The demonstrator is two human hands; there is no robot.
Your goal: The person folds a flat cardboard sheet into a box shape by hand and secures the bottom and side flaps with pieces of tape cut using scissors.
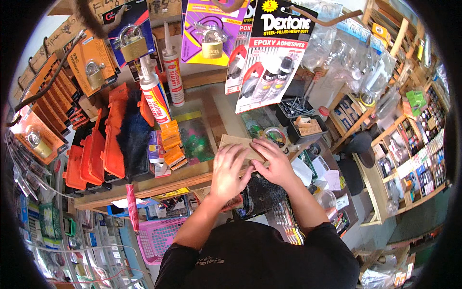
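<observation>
A flat brown sheet [232,140], paper or thin card, lies at the front of the glass-topped counter [223,114]. My left hand [228,171] rests on its left part, fingers stretched forward and slightly apart, thumb pointing inward. On the right part lies my right hand [272,163], its fingers also extended and its thumb close to the left thumb. Both hands cover much of the sheet, and whether anything is under it cannot be seen. Just beyond my right fingers is a roll of tape [275,136].
Carded padlocks [211,42] and epoxy packs [272,62] hang ahead. Sealant tubes [155,96], orange boxes [171,137] and orange-lidded cases [91,154] stand left. Black bins [295,107] hold screws at right. A pink basket [156,238] sits below the counter.
</observation>
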